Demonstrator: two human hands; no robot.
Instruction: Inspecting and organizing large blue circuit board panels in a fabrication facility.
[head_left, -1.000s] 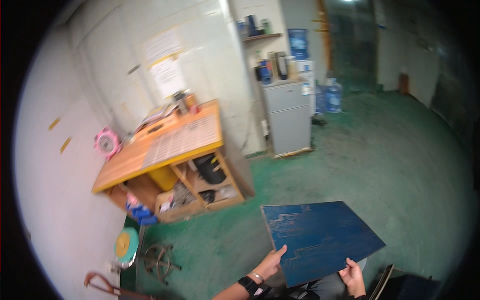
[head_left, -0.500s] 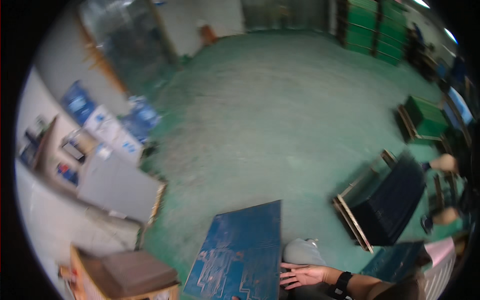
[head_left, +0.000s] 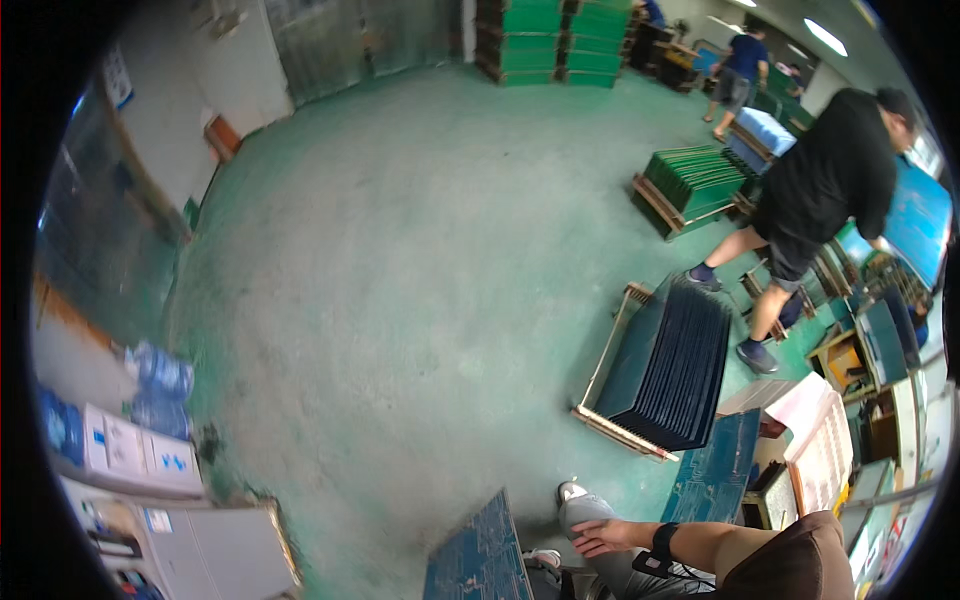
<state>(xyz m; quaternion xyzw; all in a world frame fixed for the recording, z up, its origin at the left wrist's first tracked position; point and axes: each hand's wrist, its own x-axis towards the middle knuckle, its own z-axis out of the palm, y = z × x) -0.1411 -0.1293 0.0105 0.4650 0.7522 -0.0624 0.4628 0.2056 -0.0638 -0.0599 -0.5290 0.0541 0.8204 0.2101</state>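
I see the flat blue printed circuit panel (head_left: 478,555) standing on the green concrete floor (head_left: 420,250) at the frame's lower edge, long axis upright. My left hand (head_left: 605,538), fingers spread and empty, hovers just right of it, not touching; it is the nearer hand. My right hand is out of view. Beyond stands a pallet of dark stacked panels (head_left: 665,365).

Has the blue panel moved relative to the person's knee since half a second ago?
Yes. The blue panel has slid left and lower, away from the knee; the left hand no longer touches it.
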